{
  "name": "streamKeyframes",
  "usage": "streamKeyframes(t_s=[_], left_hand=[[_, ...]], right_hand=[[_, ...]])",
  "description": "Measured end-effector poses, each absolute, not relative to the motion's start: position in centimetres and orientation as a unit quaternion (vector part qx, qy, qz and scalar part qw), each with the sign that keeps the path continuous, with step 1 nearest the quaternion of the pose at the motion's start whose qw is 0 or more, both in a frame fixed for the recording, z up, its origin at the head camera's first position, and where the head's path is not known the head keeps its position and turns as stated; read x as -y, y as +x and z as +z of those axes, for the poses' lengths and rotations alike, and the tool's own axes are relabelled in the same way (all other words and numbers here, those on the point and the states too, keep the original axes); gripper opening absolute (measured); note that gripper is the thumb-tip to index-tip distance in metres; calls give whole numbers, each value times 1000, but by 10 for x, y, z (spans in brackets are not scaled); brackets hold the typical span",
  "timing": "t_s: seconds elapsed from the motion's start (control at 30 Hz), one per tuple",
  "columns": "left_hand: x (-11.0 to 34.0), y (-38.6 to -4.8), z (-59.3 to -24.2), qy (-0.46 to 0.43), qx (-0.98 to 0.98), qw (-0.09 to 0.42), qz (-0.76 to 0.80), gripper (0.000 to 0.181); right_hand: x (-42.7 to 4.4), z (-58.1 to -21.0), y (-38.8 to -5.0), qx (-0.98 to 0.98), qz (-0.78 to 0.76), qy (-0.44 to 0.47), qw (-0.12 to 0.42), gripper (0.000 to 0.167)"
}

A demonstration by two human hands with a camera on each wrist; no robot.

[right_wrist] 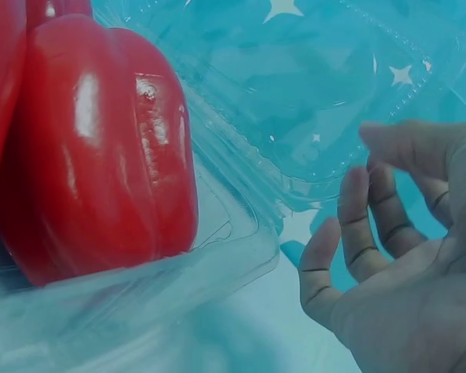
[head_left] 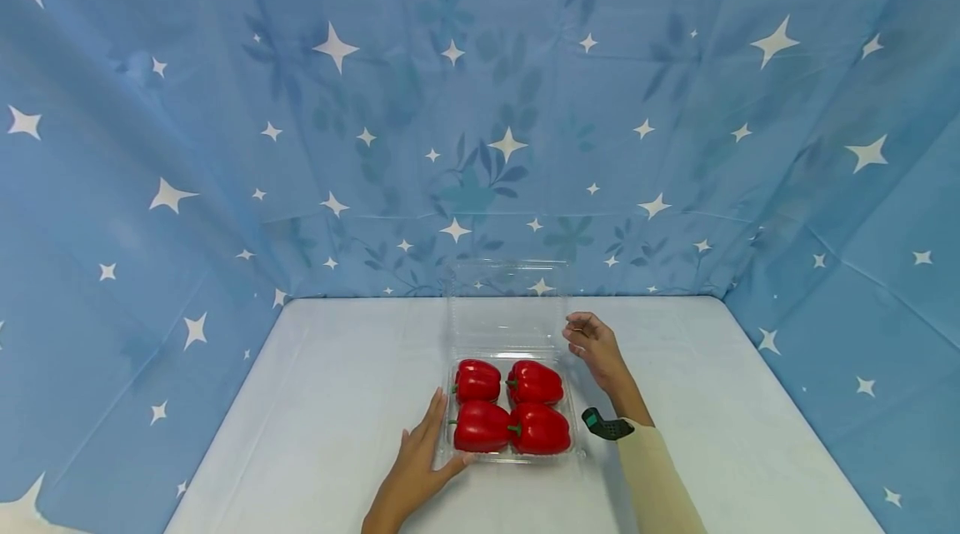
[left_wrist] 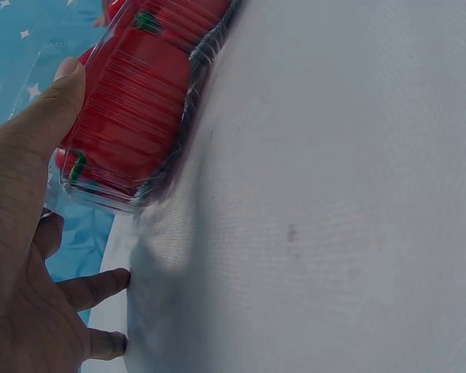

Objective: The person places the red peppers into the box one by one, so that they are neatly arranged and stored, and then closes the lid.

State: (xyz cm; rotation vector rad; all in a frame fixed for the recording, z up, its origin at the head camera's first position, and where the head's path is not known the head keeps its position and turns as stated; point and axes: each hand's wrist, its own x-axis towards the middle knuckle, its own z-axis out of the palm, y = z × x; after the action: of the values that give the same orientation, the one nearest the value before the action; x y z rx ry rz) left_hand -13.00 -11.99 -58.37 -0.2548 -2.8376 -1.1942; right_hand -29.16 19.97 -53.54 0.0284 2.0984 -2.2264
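Several red bell peppers point(head_left: 541, 428) lie in two rows inside a clear plastic clamshell container point(head_left: 525, 458). Its transparent lid point(head_left: 508, 321) stands raised at the back. My left hand point(head_left: 414, 467) touches the container's front left corner, thumb at the front and the other fingers along the left side. In the left wrist view the thumb point(left_wrist: 68, 81) lies against the clear wall, the lower fingers spread apart. Beside the lid's right edge is my right hand point(head_left: 596, 348), its fingers loosely bent and nothing visible between them. In the right wrist view one pepper point(right_wrist: 101, 155) fills the left.
A white-covered table point(head_left: 337, 401) bears the container. Blue curtains point(head_left: 390, 117) with white stars enclose the back and both sides. On the right wrist sits a dark strapped device point(head_left: 607, 426), just right of the container.
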Motion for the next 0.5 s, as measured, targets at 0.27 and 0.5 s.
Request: streamKeyframes(t_s=[0.27,0.5], left_hand=[[120,-131,-584,-87,917,28,-389,97],[120,-131,-585,-83,918,24,-388,97]], right_hand=[[-202,-536,-289,-661,-749,-40,23,37],[-202,-527,-277,-630,-772,-83,-5,22]])
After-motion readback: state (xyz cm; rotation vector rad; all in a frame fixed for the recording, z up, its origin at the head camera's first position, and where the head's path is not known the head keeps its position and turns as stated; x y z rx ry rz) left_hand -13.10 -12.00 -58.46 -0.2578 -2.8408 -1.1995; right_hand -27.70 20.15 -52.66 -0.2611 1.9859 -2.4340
